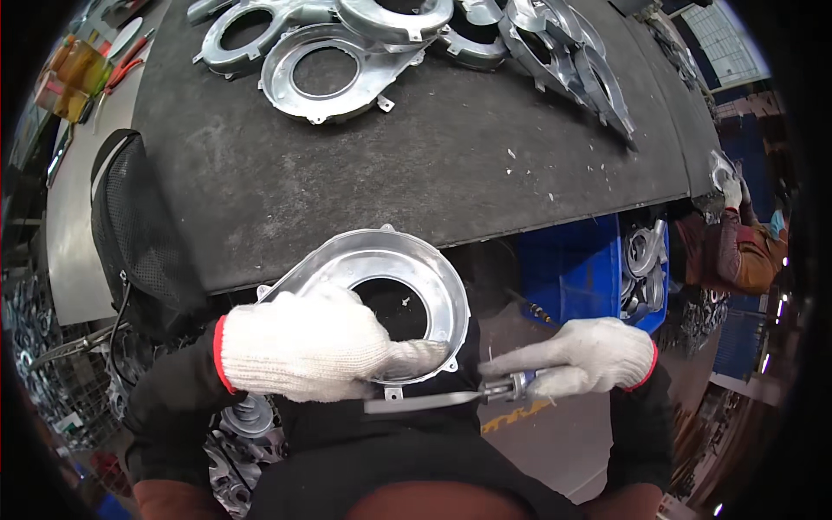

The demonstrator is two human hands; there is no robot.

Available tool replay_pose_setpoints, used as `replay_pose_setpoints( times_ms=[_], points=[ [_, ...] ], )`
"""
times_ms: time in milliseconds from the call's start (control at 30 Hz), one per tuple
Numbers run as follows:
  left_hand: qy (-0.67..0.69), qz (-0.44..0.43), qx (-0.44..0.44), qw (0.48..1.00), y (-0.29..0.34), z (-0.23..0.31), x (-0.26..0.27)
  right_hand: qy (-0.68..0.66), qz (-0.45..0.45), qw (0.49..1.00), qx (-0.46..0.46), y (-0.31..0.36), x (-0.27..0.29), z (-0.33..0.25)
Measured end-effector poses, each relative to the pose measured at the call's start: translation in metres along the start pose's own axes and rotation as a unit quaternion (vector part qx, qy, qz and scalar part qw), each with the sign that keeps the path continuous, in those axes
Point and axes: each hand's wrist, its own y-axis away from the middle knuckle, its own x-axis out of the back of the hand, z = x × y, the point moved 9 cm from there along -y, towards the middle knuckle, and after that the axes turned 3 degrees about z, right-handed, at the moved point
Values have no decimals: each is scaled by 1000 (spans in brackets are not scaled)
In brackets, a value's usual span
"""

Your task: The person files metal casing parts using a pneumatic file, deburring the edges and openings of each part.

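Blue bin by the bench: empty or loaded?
Loaded, at least partly. The blue bin holds silvery ring-shaped metal parts piled at its right end; the bench edge hides how full the rest is.

Left hand (299, 347): white knit glove, red cuff edge.
Right hand (581, 354): white knit glove, red cuff edge.
Fan housing (381, 277): shiny silver metal, dark round opening in the mid.
File (451, 399): grey steel blade, silver ferrule.
Sleeves (169, 390): black.
Counter (347, 173): dark charcoal mat, pale flecks scattered.
Housing pile (407, 43): silver-grey, same as held pc.
Bin (572, 269): bright blue.
Mesh chair back (134, 234): black w/ white trim.
Pliers (126, 69): red/orange handles.
Other person's sleeve (750, 251): brown-red, white glove.
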Motion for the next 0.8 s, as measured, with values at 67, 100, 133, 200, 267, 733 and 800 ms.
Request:
replay_pose_setpoints(
  times_ms=[67,100,133,200,267,733,800],
  points=[
    [-35,-36,12,999,-2,1,-8,-33,8,999,-11,3,0,9],
    [-47,-49,22,997,-4,0,-12,-36,11,999,-15,3,-1,8],
    [-60,-62,33,996,-5,-2,-15,-55,-5,997,-48,3,-2,9],
    [-60,-76,40,994,-6,-4,-17,-52,-46,990,-125,3,-6,7],
    [-62,-88,50,993,-3,-6,-21,-39,-45,991,-118,3,-8,3],
    [187,161,194,949,14,-19,37,-48,241,969,9,30,-4,-12],
    [239,183,214,929,15,-23,33,-22,256,966,16,26,-5,-10]
  ],
)
